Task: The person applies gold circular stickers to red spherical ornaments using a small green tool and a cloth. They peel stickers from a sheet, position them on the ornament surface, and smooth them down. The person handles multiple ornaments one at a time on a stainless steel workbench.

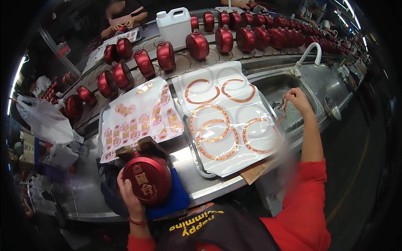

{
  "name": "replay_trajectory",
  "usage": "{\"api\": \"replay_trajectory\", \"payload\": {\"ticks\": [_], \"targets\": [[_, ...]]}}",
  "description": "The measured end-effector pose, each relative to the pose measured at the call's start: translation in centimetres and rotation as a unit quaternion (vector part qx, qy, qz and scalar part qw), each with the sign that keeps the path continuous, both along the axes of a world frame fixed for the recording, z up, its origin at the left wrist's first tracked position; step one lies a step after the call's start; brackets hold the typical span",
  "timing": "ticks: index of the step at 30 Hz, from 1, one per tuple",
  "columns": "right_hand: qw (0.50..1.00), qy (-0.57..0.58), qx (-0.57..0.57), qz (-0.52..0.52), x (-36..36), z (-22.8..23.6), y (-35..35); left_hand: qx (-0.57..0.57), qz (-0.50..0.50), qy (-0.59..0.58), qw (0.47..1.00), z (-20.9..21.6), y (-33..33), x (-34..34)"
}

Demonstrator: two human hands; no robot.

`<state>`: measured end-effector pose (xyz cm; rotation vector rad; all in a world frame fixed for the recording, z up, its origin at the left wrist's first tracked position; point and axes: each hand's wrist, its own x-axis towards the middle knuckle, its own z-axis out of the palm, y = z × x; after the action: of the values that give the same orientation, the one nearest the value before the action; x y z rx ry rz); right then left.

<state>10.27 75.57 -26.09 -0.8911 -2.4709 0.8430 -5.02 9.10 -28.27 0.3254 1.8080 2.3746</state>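
Note:
My left hand (131,196) is wrapped round the side of a round, flat red bottle (155,173) with gold characters on its face. The bottle leans against a brown block (144,146), with a blue cloth (180,198) under and beside it. Out to the right, my right hand (299,100) pinches a thin, curled red decal strip (284,106) above the metal sink (272,85). Between my hands lies a white sheet with orange-red ring decals (213,121) on a metal tray (199,167). Left of it is a sheet of gold and pink decals (138,121).
A white tap (312,48) curves over the sink, and a metal bowl (332,108) sits at its right. Rows of red bottles (197,45) stand behind the sheets near a white jug (173,29). Another person's hands (121,27) work across the line. A plastic bag (46,119) is at left.

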Motion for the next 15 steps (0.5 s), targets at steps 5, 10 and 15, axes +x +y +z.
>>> {"api": "replay_trajectory", "payload": {"ticks": [5, 10, 15], "targets": [[0.977, 0.105, -0.1, 0.154, -1.7, 10.0, -12.4, -0.1, 0.109, 0.089, 0.985, 1.3, 0.3, -0.2], [0.947, 0.089, 0.081, 0.297, -3.9, 14.2, -24.6, -0.227, -0.016, 0.29, 0.929, 7.3, 2.0, 1.4], [0.896, 0.14, 0.117, 0.405, -6.5, 14.0, -33.9, -0.253, -0.119, 0.407, 0.87, 11.6, 7.5, 2.0]]}}
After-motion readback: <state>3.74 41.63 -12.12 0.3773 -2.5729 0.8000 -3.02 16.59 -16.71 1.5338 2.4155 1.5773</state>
